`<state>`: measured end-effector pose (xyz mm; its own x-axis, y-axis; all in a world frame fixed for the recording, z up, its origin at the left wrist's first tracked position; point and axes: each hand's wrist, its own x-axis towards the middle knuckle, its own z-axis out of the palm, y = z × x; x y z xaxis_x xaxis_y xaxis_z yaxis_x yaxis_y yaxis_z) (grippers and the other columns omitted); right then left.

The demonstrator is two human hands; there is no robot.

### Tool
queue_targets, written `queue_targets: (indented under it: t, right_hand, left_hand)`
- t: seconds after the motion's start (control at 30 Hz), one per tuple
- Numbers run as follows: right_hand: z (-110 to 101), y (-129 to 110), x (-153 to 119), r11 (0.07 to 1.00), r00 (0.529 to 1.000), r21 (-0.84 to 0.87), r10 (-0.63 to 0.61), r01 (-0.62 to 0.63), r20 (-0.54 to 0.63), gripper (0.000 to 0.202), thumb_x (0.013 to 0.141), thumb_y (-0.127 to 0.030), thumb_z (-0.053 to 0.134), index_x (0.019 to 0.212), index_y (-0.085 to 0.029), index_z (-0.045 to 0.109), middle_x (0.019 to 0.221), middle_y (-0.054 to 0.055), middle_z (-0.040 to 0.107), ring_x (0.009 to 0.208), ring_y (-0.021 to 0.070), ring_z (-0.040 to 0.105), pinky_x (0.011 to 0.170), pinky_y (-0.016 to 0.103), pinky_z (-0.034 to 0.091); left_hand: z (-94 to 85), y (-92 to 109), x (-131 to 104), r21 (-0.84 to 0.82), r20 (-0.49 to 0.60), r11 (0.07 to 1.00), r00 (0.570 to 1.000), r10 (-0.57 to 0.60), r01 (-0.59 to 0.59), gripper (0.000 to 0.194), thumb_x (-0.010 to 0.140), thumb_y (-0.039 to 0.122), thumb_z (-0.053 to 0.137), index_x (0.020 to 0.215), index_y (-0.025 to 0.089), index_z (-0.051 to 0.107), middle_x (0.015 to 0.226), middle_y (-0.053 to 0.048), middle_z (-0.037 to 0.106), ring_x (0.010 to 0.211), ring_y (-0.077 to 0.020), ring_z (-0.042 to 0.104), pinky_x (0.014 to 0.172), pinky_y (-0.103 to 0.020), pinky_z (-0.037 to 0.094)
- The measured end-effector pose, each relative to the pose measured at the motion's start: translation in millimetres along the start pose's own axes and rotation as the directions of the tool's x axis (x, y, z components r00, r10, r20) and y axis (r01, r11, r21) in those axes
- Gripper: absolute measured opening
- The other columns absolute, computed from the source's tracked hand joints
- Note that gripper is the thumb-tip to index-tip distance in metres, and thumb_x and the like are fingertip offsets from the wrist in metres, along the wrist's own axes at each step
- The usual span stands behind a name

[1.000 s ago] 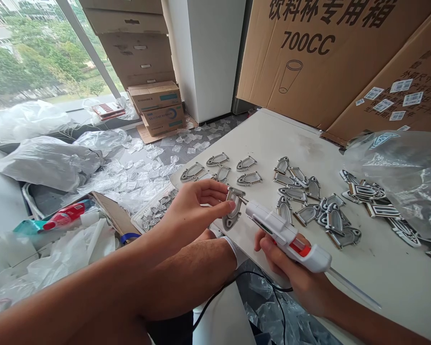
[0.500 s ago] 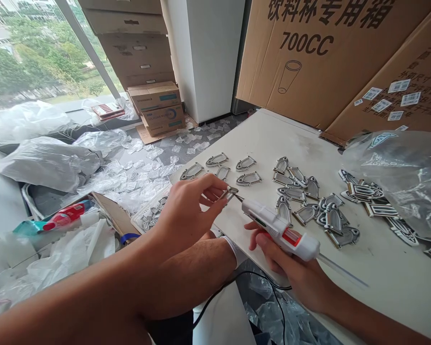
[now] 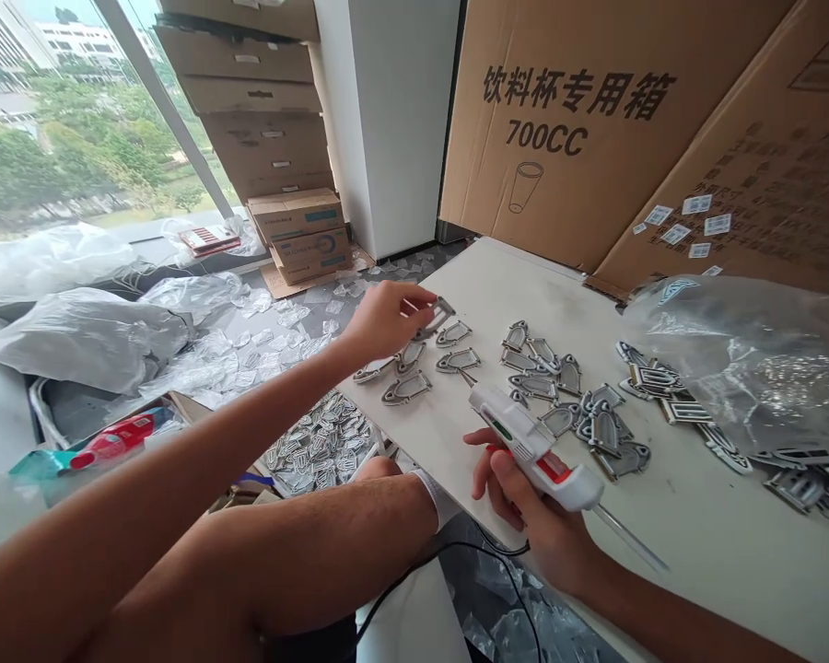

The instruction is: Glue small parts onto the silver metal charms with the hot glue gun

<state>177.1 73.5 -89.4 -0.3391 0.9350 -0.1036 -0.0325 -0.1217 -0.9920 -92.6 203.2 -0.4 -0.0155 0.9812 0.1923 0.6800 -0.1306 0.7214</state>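
Note:
Above the far left part of the white table (image 3: 518, 267), my left hand (image 3: 391, 319) pinches a grey metal frame (image 3: 440, 316) between thumb and fingers. Several similar frames (image 3: 406, 388) lie below and beside it. My right hand (image 3: 525, 497) is wrapped round a white glue gun (image 3: 525, 437) with a red part and a clear glue stick out of its back. The gun's nozzle points up and left, close to a frame (image 3: 458, 360) on the table. A looser cluster of frames (image 3: 604, 428) lies to the right of the gun.
A clear plastic bag (image 3: 746, 359) and more metal pieces (image 3: 683, 410) are at the right. Large cardboard (image 3: 559, 184) stands behind the table. A tray of small metal parts (image 3: 321, 442) sits below its left edge. A black cable (image 3: 449, 545) hangs near my leg.
My left hand has moved up and away over the table with a metal frame, apart from the nozzle. The glue gun stays in my right hand. The camera view has shifted.

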Motion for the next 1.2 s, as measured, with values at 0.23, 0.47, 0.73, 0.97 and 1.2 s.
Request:
queue_targets:
  t: [0.23, 0.47, 0.73, 0.97, 1.2]
  right_hand:
    - [6.9, -4.9, 2.9, 0.977, 0.994, 0.184, -0.099, 0.108, -0.056, 0.043, 0.107, -0.068, 0.068, 0.112, -0.027, 0.081, 0.076, -0.003, 0.062, 0.05, 0.0085, 0.036, 0.047, 0.023, 0.03]
    - [13.3, -6.2, 10.6, 0.926, 0.941, 0.225, -0.253, 0.303, -0.224, 0.033, 0.11, -0.065, 0.062, 0.122, -0.037, 0.074, 0.088, -0.002, 0.065, 0.058, 0.0157, 0.053, 0.058, 0.032, 0.047]
    - [12.3, -10.3, 13.6, 0.923, 0.956, 0.257, -0.257, 0.286, -0.144, 0.027, 0.112, -0.062, 0.063, 0.129, -0.043, 0.071, 0.09, -0.004, 0.06, 0.068, 0.0168, 0.052, 0.07, 0.033, 0.047]
    - [15.7, -20.6, 12.2, 0.938, 0.955, 0.205, -0.25, 0.281, -0.162, 0.037, 0.11, -0.068, 0.063, 0.117, -0.033, 0.071, 0.082, -0.004, 0.059, 0.064, 0.0158, 0.05, 0.065, 0.031, 0.044]
    - [14.3, -1.7, 11.1, 0.931, 0.94, 0.177, -0.287, 0.319, -0.187, 0.038, 0.114, -0.065, 0.056, 0.124, -0.032, 0.071, 0.079, -0.003, 0.061, 0.066, 0.0169, 0.054, 0.063, 0.03, 0.045]
  left_hand:
    - [44.1, -3.9, 85.2, 0.324, 0.096, 0.942, 0.988, -0.124, 0.087, 0.034, 0.087, 0.011, 0.079, 0.12, 0.02, 0.086, 0.111, -0.009, 0.086, 0.11, -0.0273, 0.076, 0.103, -0.038, 0.058]
    - [83.9, 21.6, 88.1, 0.396, 0.184, 0.905, 0.979, 0.088, -0.156, 0.036, 0.102, 0.025, 0.067, 0.135, 0.016, 0.078, 0.132, -0.014, 0.08, 0.121, -0.0291, 0.072, 0.107, -0.041, 0.054]
    - [116.5, 32.7, 47.1, 0.307, 0.442, 0.821, 0.836, 0.324, -0.481, 0.046, 0.103, 0.054, 0.075, 0.14, 0.026, 0.079, 0.142, -0.014, 0.074, 0.131, -0.0353, 0.068, 0.117, -0.051, 0.049]
    - [97.3, 44.2, 22.2, 0.272, 0.422, 0.924, 0.896, 0.136, -0.269, 0.024, 0.101, 0.045, 0.077, 0.105, 0.022, 0.082, 0.109, -0.01, 0.081, 0.1, -0.0285, 0.076, 0.089, -0.039, 0.055]
    - [122.1, 55.1, 27.7, 0.316, 0.309, 0.948, 0.949, -0.071, -0.032, 0.038, 0.093, 0.029, 0.086, 0.128, 0.018, 0.075, 0.115, -0.008, 0.085, 0.112, -0.029, 0.078, 0.086, -0.036, 0.054]
